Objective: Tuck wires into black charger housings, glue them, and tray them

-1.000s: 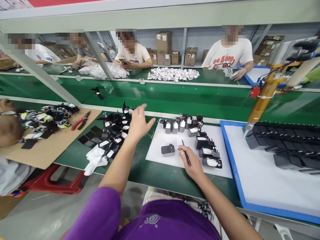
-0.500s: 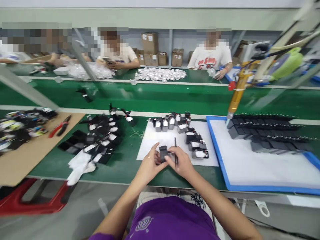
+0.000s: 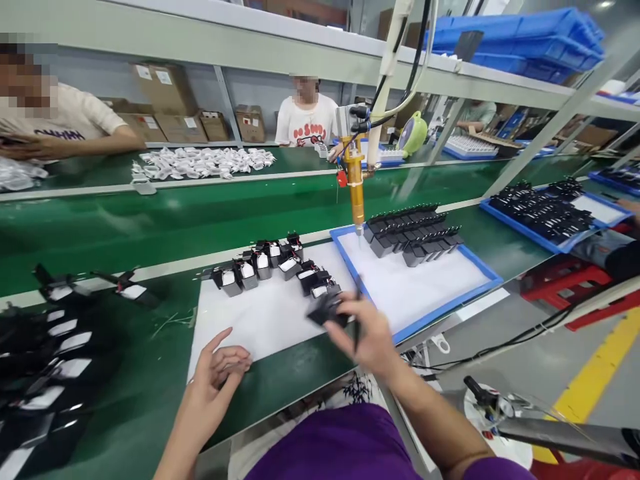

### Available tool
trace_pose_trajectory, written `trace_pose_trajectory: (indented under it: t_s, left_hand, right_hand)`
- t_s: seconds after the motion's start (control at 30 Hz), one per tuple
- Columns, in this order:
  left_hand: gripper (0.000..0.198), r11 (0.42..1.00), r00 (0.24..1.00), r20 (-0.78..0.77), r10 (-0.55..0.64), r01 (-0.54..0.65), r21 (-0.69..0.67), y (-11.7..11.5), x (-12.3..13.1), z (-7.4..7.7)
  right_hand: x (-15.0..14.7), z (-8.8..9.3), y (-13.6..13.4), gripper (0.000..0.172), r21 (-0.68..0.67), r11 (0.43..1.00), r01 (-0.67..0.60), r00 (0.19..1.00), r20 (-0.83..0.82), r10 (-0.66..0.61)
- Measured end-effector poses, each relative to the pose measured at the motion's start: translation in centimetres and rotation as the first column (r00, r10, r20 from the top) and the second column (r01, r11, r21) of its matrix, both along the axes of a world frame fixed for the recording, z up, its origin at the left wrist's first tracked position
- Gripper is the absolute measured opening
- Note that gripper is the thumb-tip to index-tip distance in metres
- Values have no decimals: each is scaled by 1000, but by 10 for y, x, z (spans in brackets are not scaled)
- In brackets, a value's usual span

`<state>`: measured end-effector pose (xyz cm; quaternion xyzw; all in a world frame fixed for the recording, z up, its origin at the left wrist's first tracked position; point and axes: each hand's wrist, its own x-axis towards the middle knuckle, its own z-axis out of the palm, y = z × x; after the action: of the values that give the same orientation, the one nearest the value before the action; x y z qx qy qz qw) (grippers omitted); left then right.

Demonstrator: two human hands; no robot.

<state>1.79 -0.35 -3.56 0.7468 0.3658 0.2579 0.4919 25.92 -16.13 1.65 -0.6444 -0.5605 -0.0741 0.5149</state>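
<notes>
My right hand grips a dark box-shaped part, blurred by motion, above the right side of the white sheet. A thin dark tool is also held in that hand, upright between the fingers. My left hand is at the sheet's front left, fingers loosely curled and apart, with nothing in it. Black parts with white labels stand in a bent row on the sheet. To the right, a blue-rimmed tray bears rows of dark boxes.
Many black parts lie at the left. A yellow cylindrical tool hangs over the tray's back left corner. Another blue tray is farther right. Across the green bench, people sit near white pieces.
The view has turned right. My hands have parted: the left has let go of the dark part, and the right has carried it rightward along with the thin tool.
</notes>
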Motion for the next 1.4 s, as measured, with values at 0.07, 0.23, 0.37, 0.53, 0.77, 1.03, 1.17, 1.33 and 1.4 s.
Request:
trace_pose_trajectory:
  t_s: [0.07,0.23,0.37,0.53,0.77,1.03,1.17,1.33,1.4]
  left_hand:
    - [54,1000,1000,-19,10,-10,-11,0,0,-3]
    - [53,999,998,-27,49,-49,8,0,6,-8]
    - [49,999,998,-63,31,-29,26,0,7,-4]
    - [36,980,976,-216,-28,69,185,-5,19,14]
    - [28,750,917,-316,-241,383,539,-21,81,37]
    - [38,628,922,-348,-169,372,683,-31,138,26]
    - [34,627,910,-374,-180,399,669,-34,141,24]
    - [32,701,911,-262,-318,412,582,-25,114,34]
    - [31,769,907,-185,-378,419,483,-12,92,39]
  right_hand:
    - [49,0,-18,20,2,968,251,968,-1,-251]
    - [159,-29,-31,21,-160,827,539,839,187,-511]
    - [186,-47,-28,20,-316,741,592,801,328,-500]
    - [188,-54,-31,21,-340,649,681,719,480,-503]
    - [189,-55,-31,24,-320,545,775,620,549,-560]
    - [168,-46,-34,28,-134,798,587,789,312,-529]
    - [127,-38,-30,34,-134,951,278,961,29,-277]
    - [61,-30,-19,37,-114,993,-19,997,-82,10]
    - [41,-27,-10,34,-84,987,-141,986,-102,132]
